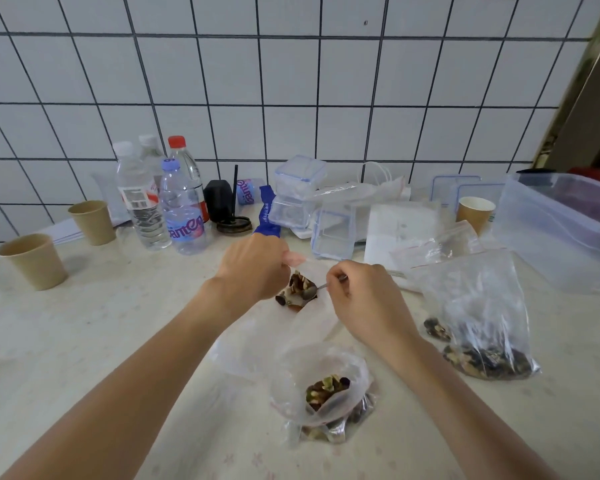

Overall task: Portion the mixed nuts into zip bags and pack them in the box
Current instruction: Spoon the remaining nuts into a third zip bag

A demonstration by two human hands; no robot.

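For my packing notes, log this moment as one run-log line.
left hand: holds nut bag open | right hand: pinches spoon in the nuts | portion bag: nearer, open

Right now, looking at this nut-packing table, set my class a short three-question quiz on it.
1. True or false: the right hand holds a spoon.
2. How many paper cups stand on the table?
3. What does the left hand hold? A) a bottle B) the rim of a bag of nuts C) a cup

Key
1. True: it pinches the handle, with the bowl in the nuts.
2. Three: left cup, back cup, right cup.
3. B
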